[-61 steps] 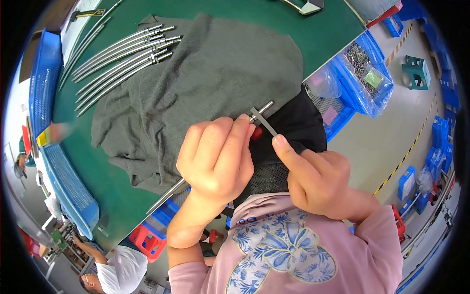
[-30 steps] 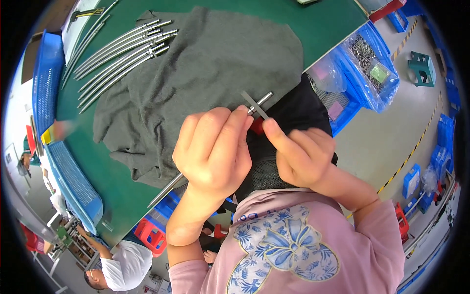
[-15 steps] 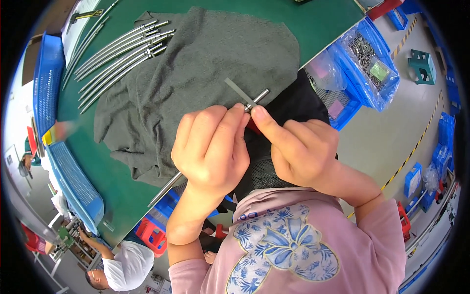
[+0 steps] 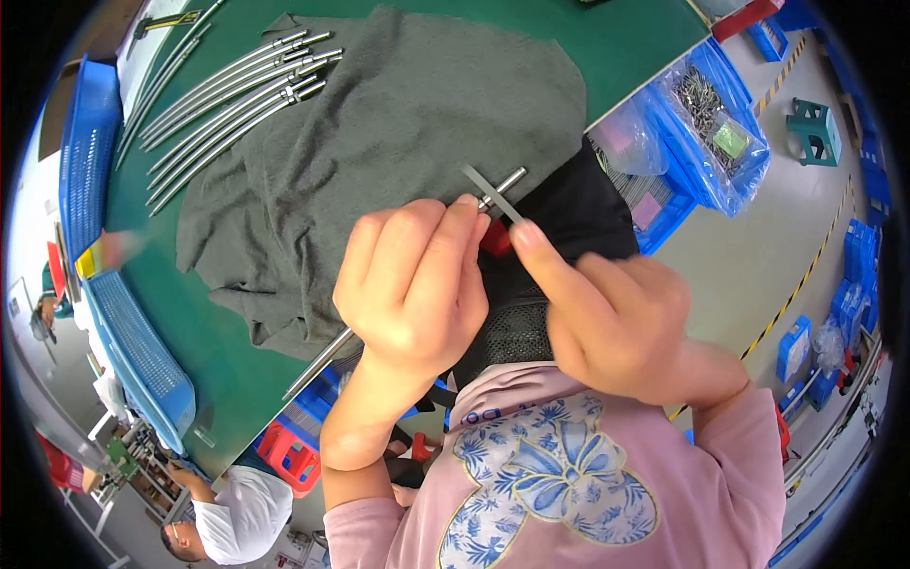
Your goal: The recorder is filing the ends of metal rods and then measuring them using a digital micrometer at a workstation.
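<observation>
My left hand (image 4: 409,284) is closed around a thin shiny metal rod (image 4: 332,358). One end sticks out beyond the fingertips, and the long part runs back under my wrist toward the lower left. In my right hand (image 4: 616,318) is a flat metal file (image 4: 491,192), a narrow grey strip. The index finger is stretched along it. The strip crosses the rod's end just past my left thumb and finger. A grey cloth (image 4: 398,123) lies on the table beneath and beyond my hands. Something red (image 4: 495,237) shows between them; its kind is unclear.
Several metal rods (image 4: 223,95) lie on the cloth's far-left edge and the green table (image 4: 190,332). Blue perforated baskets (image 4: 142,351) line the left side. At right stand blue bins (image 4: 730,180) with small metal parts. A co-worker (image 4: 242,517) sits at lower left.
My right hand has moved right and toward me, carrying the file with it across the rod. My left hand and the rod have hardly moved.
</observation>
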The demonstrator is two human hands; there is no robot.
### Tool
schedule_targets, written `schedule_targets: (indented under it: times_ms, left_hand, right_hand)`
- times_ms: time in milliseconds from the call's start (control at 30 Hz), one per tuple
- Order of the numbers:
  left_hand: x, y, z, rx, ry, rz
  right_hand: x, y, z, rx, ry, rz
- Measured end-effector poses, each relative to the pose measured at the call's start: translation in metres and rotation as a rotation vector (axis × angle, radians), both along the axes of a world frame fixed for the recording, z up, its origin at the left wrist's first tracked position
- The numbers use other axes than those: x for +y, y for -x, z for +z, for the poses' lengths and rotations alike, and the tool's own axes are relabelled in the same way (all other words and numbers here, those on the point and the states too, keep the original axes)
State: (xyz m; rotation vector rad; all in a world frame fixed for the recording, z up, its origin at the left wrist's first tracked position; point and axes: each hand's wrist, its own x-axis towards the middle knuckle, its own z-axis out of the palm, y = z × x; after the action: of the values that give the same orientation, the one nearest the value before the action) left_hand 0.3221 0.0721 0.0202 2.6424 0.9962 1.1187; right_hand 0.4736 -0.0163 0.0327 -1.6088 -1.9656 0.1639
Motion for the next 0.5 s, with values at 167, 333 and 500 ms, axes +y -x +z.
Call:
schedule_targets:
  times_ms: [167,333,500]
  left_hand:
    - [-0.001,0.003,0.003,-0.004,0.002,0.007]
    - [0.002,-0.002,0.004,0.021,0.007,0.009]
    - [0.001,0.001,0.006,0.026,0.025,0.009]
  right_hand:
    - [-0.002,0.002,-0.015,0.007,-0.075,0.019]
    - [0.017,0.002,-0.026,0.031,-0.177,0.009]
    - [-0.013,-0.004,-0.059,0.105,-0.206,0.033]
